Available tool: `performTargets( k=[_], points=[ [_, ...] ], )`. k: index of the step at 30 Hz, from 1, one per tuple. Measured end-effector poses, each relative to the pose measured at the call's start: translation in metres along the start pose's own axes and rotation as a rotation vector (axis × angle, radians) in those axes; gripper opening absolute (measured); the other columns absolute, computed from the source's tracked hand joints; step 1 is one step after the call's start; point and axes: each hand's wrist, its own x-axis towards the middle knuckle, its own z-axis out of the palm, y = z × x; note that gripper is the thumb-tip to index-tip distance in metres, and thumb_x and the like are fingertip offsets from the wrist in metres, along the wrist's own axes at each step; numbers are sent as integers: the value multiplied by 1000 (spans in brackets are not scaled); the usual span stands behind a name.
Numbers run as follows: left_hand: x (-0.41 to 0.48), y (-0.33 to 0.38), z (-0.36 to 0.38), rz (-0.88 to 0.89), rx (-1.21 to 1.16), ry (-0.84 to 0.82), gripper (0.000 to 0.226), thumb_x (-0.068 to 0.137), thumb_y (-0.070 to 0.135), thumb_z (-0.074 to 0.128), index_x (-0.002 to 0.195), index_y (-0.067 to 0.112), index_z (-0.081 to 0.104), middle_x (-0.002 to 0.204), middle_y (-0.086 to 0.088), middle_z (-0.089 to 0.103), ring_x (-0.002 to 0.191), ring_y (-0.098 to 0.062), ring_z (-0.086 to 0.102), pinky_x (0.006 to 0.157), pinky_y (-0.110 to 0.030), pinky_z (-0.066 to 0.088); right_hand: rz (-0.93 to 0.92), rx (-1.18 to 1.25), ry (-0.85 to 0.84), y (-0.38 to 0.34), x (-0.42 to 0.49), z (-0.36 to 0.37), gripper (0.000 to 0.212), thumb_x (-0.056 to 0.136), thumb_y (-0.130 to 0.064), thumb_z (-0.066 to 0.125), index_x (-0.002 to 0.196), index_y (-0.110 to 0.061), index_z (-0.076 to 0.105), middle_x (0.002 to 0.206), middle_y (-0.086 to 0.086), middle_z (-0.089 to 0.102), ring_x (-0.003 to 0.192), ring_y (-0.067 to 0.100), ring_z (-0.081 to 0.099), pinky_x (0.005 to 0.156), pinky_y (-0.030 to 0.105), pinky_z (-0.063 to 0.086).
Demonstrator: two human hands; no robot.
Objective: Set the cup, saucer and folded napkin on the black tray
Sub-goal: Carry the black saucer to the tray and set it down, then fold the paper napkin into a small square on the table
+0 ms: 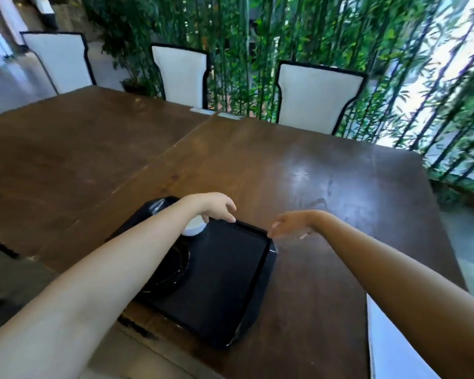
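Observation:
The black tray [230, 272] lies on the brown wooden table, near its front edge. A white cup [193, 228] stands at the tray's far left, mostly under my left hand [214, 207]. That hand arches over the cup with its fingertips down on the tray's far rim; its grasp is hidden. A black saucer [173, 272] lies on the tray's left side, partly covered by my left forearm. My right hand [290, 224] hovers at the tray's far right corner, fingers loosely apart, fingertips touching the corner. No napkin is visible.
The wooden table [312, 187] stretches far and to both sides. Three white chairs with black trim [315, 97] stand along its far edge, with bamboo plants [257, 36] behind. A white surface [394, 343] juts in at the near right.

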Motion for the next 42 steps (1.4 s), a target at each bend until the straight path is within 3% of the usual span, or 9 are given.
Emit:
performTargets(
  k=[4, 11, 22, 27, 29, 32, 37, 40, 42],
  points=[
    [22, 63, 11, 95, 88, -29, 48, 89, 34, 56, 134, 22, 44, 139, 0, 46, 113, -21, 53, 84, -33, 55, 59, 56, 53, 50, -30, -10, 55, 89, -41, 56, 138, -23, 40, 149, 1, 34, 133, 26, 39, 104, 45, 43],
    [54, 170, 44, 240, 206, -101, 50, 88, 35, 57, 135, 24, 44, 139, 1, 44, 92, -18, 52, 76, -29, 52, 156, 143, 55, 146, -87, -11, 50, 88, -36, 58, 134, -23, 45, 143, 1, 44, 128, 24, 46, 103, 42, 45],
    [93, 291, 132, 360, 290, -206, 49, 88, 33, 59, 134, 21, 46, 139, -3, 47, 114, -26, 54, 82, -33, 56, 312, 171, 104, 276, -147, 16, 49, 88, -35, 59, 133, -19, 48, 135, 2, 54, 121, 21, 51, 96, 37, 50],
    [107, 316, 173, 336, 373, -255, 52, 91, 31, 55, 139, 20, 39, 144, -4, 43, 122, -26, 49, 95, -35, 50, 334, 72, 140, 320, -152, 36, 54, 90, -33, 56, 137, -11, 42, 141, 9, 48, 126, 26, 48, 105, 38, 42],
    [109, 323, 185, 336, 428, -246, 55, 92, 30, 53, 142, 17, 34, 147, -6, 39, 129, -27, 43, 101, -35, 42, 340, 16, 195, 337, -152, 45, 54, 91, -31, 55, 139, -10, 39, 143, 11, 45, 130, 28, 43, 107, 37, 37],
    [103, 330, 201, 306, 472, -192, 52, 92, 25, 49, 140, 11, 35, 142, -11, 44, 125, -30, 45, 94, -36, 42, 354, -29, 256, 359, -149, 59, 55, 92, -29, 52, 141, -12, 34, 141, 14, 42, 129, 33, 41, 105, 41, 37],
    [74, 337, 253, 301, 589, 173, 33, 87, 13, 45, 120, 10, 46, 122, -12, 49, 110, -30, 46, 87, -38, 38, 330, -70, 381, 382, -141, 81, 53, 92, -27, 53, 139, -10, 35, 139, 13, 40, 128, 34, 38, 103, 41, 37],
    [60, 340, 301, 337, 486, 170, 43, 94, 29, 39, 133, 10, 35, 134, -14, 41, 119, -34, 39, 95, -42, 33, 310, -149, 483, 388, -136, 90, 49, 90, -26, 56, 134, -10, 42, 133, 12, 42, 122, 34, 41, 97, 42, 42],
    [59, 339, 322, 268, 434, 103, 60, 97, 42, 33, 146, 12, 15, 152, -15, 20, 136, -40, 21, 109, -49, 22, 297, -184, 542, 389, -132, 93, 43, 88, -24, 58, 127, -9, 46, 127, 12, 45, 118, 33, 44, 93, 44, 45]
  ],
)
